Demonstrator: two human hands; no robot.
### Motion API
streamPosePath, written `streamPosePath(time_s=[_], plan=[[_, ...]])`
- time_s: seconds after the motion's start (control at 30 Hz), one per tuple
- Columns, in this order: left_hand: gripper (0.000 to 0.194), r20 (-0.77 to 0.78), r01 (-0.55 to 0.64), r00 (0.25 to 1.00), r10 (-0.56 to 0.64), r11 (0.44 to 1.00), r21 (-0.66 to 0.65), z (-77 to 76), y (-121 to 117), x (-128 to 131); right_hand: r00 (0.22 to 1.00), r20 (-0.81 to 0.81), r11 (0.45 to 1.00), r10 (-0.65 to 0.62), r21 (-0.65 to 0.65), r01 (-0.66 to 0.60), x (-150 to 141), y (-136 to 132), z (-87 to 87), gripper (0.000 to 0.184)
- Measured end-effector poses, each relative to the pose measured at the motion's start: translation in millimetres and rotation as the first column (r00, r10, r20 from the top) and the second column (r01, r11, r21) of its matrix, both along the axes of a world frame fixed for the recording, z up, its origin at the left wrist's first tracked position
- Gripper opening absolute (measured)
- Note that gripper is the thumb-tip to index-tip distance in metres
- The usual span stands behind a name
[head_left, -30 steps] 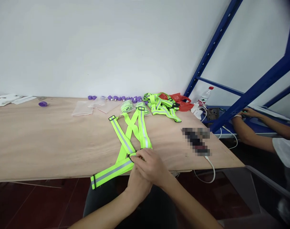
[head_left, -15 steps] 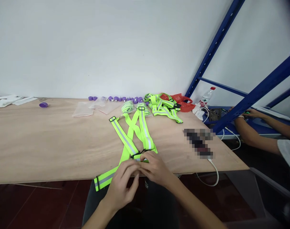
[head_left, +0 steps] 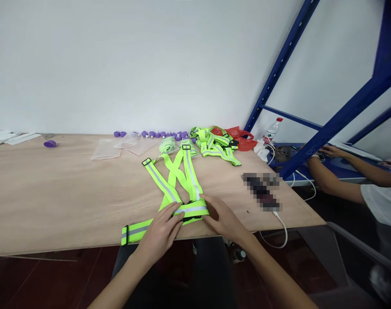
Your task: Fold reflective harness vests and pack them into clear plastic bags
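Note:
A neon-yellow reflective strap harness point(head_left: 178, 180) lies spread on the wooden table point(head_left: 60, 193), its straps crossing toward the far side. My left hand point(head_left: 161, 231) rests with fingers stretched flat on the near waist strap, by the table's front edge. My right hand point(head_left: 223, 216) lies open too, its fingertips pressing the strap's right end. One loose strap end point(head_left: 131, 231) reaches left along the table edge.
A heap of more yellow harnesses point(head_left: 215, 143) and a red bag point(head_left: 242, 137) sit at the back right, with purple caps point(head_left: 160, 134) and clear bags point(head_left: 107, 148) behind. Another person's arm point(head_left: 337, 180) works at the blue rack point(head_left: 311, 146) on the right. A white cable point(head_left: 279, 227) hangs off the edge.
My hands were pinched together on the strap's buckle at the table edge. They have parted and flattened, and the waist strap now lies laid across the table.

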State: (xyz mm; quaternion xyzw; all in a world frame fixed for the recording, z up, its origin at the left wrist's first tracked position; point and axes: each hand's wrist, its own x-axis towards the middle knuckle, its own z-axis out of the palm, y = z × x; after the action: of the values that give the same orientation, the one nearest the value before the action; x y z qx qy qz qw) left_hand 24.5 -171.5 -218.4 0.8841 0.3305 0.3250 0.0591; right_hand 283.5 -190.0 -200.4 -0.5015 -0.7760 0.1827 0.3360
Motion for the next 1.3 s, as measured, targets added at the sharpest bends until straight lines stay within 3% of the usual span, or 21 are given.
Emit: streamPosePath(time_s=[0.2,0.4,0.6,0.73,0.8,0.93,1.03,1.13,1.23,1.3], plan=[[0.028,-0.034,0.019,0.999,-0.019,1.0,0.017,1.6,1,-2,0.999,-0.03,1.0,0.019,0.013,-0.018,1,-2,0.3,0.045],[0.027,-0.021,0.01,1.0,-0.01,1.0,0.012,3.2,0,-3,0.941,0.295,0.961,-0.166,0.263,0.087,-2,-5,-8.0,0.043],[0.025,-0.014,-0.015,1.0,0.016,0.999,0.051,4.4,-1,-3,0.776,0.581,0.925,-0.245,0.381,0.007,-11,-13,1.6,0.04],[0.024,-0.012,-0.038,0.999,0.04,0.994,0.104,2.0,-3,-2,0.785,0.582,0.921,-0.212,0.388,-0.039,-33,-26,12.8,0.047],[0.025,-0.014,-0.04,0.999,0.042,0.993,0.108,0.6,-4,-1,0.799,0.586,0.929,-0.138,0.356,-0.101,-48,-31,13.1,0.052],[0.028,0.009,-0.016,1.0,0.016,1.0,-0.005,7.6,-4,-3,0.778,0.627,0.959,0.028,0.204,-0.199,-69,-33,1.9,0.07],[0.027,0.034,-0.016,0.999,0.02,0.993,-0.113,24.0,-8,-22,0.771,0.637,0.965,0.02,0.188,-0.181,-73,-31,-6.8,0.078],[0.029,0.123,-0.152,0.979,0.162,0.984,-0.088,37.3,-22,-64,0.768,0.64,0.963,-0.009,0.212,-0.165,-74,-31,-10.1,0.075],[0.031,0.291,-0.403,0.875,0.387,0.915,-0.007,32.2,-45,-115,0.779,0.626,0.962,-0.024,0.227,-0.154,-76,-32,-10.8,0.063],[0.038,0.243,-0.496,0.845,0.476,0.868,0.027,19.2,-59,-141,0.795,0.605,0.96,-0.034,0.242,-0.144,-78,-32,-11.8,0.055]])
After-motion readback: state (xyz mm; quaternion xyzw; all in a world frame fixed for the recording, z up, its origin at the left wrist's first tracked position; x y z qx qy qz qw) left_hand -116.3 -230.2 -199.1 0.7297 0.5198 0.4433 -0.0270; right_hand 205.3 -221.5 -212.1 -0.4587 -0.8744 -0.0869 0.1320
